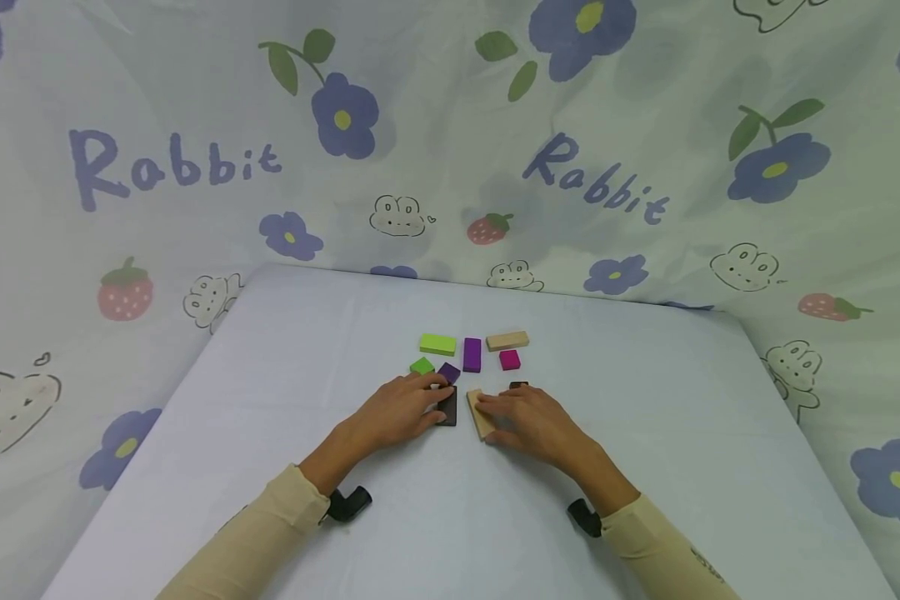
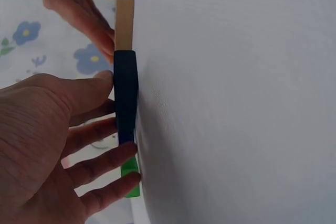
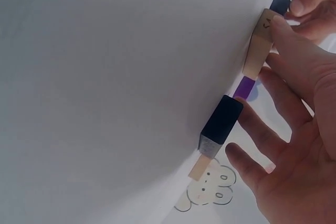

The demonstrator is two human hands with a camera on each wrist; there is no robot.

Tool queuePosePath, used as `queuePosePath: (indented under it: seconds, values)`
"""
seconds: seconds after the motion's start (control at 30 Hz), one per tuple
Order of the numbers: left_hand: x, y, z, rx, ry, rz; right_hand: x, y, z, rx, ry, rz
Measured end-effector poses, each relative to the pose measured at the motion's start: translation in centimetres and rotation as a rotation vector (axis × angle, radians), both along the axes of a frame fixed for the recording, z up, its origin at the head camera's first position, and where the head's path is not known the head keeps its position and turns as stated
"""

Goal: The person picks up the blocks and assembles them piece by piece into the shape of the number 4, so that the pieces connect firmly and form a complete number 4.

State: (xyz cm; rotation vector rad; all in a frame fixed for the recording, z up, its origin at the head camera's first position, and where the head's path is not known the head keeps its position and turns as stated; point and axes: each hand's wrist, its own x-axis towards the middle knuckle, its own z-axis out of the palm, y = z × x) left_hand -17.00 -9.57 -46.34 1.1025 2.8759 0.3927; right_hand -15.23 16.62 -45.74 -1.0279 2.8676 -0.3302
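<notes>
Wood is pinched by the right hand [image 1: 536,423]: a long pale block [image 1: 482,423], found on that hand's left side. Its long side is pointed up the white table [image 1: 457,533], with a little slant. Just beside it, but not touched by it, a black block [image 1: 450,407] is pinched by the left hand [image 1: 396,408]. Both blocks are laid flat on the white table.

"Rabbit" reads twice on the backdrop [image 1: 435,150] beyond the right hand [image 1: 531,421], whose wooden block [image 3: 257,45] bears an illegible mark.
</notes>
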Motion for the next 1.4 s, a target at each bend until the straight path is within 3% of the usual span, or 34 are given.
queuePosePath:
  seconds: [0.57,1.4]
  values:
    - [-0.1,0.2,0.4,-0.019,-0.020,0.010,0.7,0.0,0.0,0.009,0.024,-0.009]
    - [-0.6,0.4,0.0,-0.001,-0.015,0.009,1.9,0.2,0.0,0.010,0.012,-0.048]
